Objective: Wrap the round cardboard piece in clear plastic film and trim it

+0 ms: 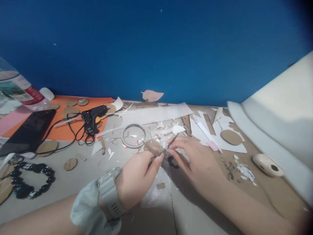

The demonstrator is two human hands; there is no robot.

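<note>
While my left hand [138,178] and right hand [195,156] pinch dark slivers [152,149], careful positioning seems in hand, calling next for steadiness; glue gun [91,119] at ten o'clock.

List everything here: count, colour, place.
wall: one, blue, behind
bottle: one, clear, far left
phone: one, black, left
card sheet: one, orange, back left
glue gun: one, black, on card sheet
bracelet: one, mostly black, front left
cardboard discs: several, brown, mostly left
ring: one, silvery, centre
bird cutout: one, pink, back centre
long strip: one, whitish, back centre
paper scraps: many, white, centre
cut paper: one, white, back right
small dots: a pile, white, right
rounded case: one, cream, right
curved object: one, white, far right
pointed pieces: two, dark, at fingertips
watch: one, grey-green, left wrist
scrunchie: one, pale, left forearm
left hand: one, bare, centre
right hand: one, bare, beside it
</note>
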